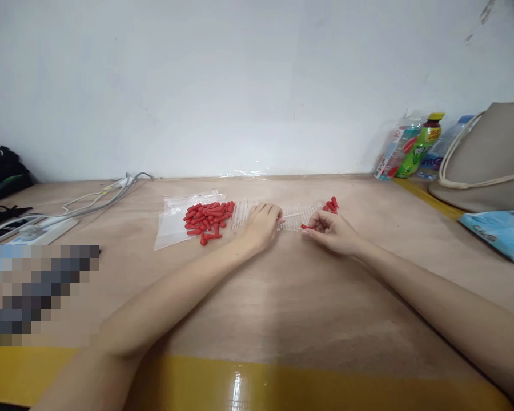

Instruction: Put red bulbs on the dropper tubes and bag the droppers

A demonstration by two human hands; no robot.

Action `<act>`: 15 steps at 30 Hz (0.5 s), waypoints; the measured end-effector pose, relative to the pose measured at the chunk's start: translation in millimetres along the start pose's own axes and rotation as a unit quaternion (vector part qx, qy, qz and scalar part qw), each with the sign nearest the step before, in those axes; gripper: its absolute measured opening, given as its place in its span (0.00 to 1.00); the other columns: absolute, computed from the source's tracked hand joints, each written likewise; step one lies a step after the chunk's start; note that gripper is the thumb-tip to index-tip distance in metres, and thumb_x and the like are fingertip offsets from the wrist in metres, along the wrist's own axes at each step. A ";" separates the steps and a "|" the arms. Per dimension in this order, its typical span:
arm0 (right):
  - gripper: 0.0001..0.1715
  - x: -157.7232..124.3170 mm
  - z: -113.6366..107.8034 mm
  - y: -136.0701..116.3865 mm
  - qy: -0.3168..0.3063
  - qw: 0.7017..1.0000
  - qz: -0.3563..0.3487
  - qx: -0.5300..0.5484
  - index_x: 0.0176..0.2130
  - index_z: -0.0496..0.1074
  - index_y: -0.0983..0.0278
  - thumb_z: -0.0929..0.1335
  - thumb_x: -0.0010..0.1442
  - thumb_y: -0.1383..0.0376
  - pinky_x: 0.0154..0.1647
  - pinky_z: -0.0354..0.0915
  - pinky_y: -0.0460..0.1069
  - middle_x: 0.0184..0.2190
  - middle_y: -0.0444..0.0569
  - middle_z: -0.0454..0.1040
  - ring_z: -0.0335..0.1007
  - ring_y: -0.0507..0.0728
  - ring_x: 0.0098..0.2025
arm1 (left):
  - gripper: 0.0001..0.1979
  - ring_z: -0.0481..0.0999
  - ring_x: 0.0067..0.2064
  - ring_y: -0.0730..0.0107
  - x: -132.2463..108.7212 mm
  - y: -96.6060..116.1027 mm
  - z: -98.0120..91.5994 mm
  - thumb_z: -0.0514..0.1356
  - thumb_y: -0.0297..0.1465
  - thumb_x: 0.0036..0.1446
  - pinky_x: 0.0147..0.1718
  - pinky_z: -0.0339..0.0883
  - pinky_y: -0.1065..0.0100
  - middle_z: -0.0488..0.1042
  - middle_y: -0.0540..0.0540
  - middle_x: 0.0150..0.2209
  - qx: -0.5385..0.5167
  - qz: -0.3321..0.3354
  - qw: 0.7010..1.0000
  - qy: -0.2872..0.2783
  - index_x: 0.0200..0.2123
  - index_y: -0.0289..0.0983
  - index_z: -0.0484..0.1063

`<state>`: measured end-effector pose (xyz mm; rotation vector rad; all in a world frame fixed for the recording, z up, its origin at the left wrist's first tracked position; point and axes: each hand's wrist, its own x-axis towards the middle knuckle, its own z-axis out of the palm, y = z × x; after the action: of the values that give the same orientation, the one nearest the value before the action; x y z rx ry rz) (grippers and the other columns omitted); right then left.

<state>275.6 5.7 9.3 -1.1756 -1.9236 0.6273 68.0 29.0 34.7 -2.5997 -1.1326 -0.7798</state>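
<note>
Red, bulb-shaped pieces (206, 217) lie heaped partly on a clear plastic bag (166, 227); the left hand (263, 221) grips a thin, clear tube (293, 216) above a row of similar tubes (240, 213); the right hand (325, 229) pinches one red piece (305, 227). Fitting seems underway, calling for aligned ends.

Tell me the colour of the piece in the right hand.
The piece in the right hand is red; it shows best in the head view.

Both bare arms (432, 294) are stretched forward and angled inward, left elbow (119, 341) bent a bit. Left hand (262, 224) is held knuckles-up, fingers curled; right hand (332, 234) is turned sideways, thumb and fingertips pinched in pretty tight.
</note>
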 end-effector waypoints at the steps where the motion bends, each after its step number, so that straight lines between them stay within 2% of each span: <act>1: 0.17 -0.6 5.3 1.0 0.019 1.000 -0.009 0.023 0.33 0.64 0.63 0.67 0.51 0.53 0.24 0.59 0.46 0.24 0.44 0.67 0.61 0.50 0.24 | 0.08 0.67 0.37 0.65 -10.7 -5.9 -3.2 0.51 0.31 0.60 0.38 0.61 0.64 0.70 0.44 0.34 -0.011 0.024 1.000 0.007 0.34 0.34 0.66; 3: 0.17 -2.5 14.2 0.8 0.031 0.999 -0.033 0.031 0.37 0.65 0.63 0.66 0.52 0.54 0.25 0.60 0.46 0.26 0.45 0.68 0.62 0.50 0.26 | 0.08 0.68 0.36 0.66 -28.4 -15.3 -6.0 0.50 0.32 0.60 0.37 0.63 0.65 0.70 0.45 0.32 -0.037 0.055 0.998 0.011 0.33 0.34 0.66; 6: 0.12 -6.4 20.2 -3.7 0.022 0.995 -0.092 -0.025 0.37 0.68 0.63 0.65 0.55 0.58 0.29 0.62 0.47 0.28 0.47 0.70 0.64 0.52 0.28 | 0.08 0.70 0.36 0.67 -43.0 -23.1 -2.6 0.50 0.32 0.60 0.36 0.64 0.66 0.71 0.46 0.33 -0.077 0.050 0.995 0.032 0.38 0.35 0.67; 9: 0.09 -9.9 20.3 -7.7 0.019 0.988 -0.138 -0.064 0.35 0.70 0.63 0.63 0.57 0.61 0.33 0.63 0.48 0.30 0.48 0.70 0.65 0.52 0.31 | 0.11 0.71 0.37 0.69 -46.1 -25.6 3.3 0.49 0.30 0.61 0.37 0.66 0.67 0.71 0.45 0.36 -0.112 0.065 0.991 0.035 0.44 0.36 0.67; 15: 0.11 -11.2 24.5 -7.6 0.016 0.985 -0.149 -0.086 0.38 0.71 0.64 0.63 0.57 0.63 0.33 0.63 0.48 0.31 0.49 0.69 0.65 0.52 0.31 | 0.11 0.71 0.39 0.70 -44.8 -24.9 4.4 0.49 0.29 0.61 0.38 0.67 0.68 0.71 0.44 0.38 -0.137 0.078 0.987 0.021 0.42 0.35 0.68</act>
<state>254.7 -8.0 -3.2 -0.9641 -2.1049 0.2858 26.2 19.9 6.1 -2.8351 -0.8488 -1.0109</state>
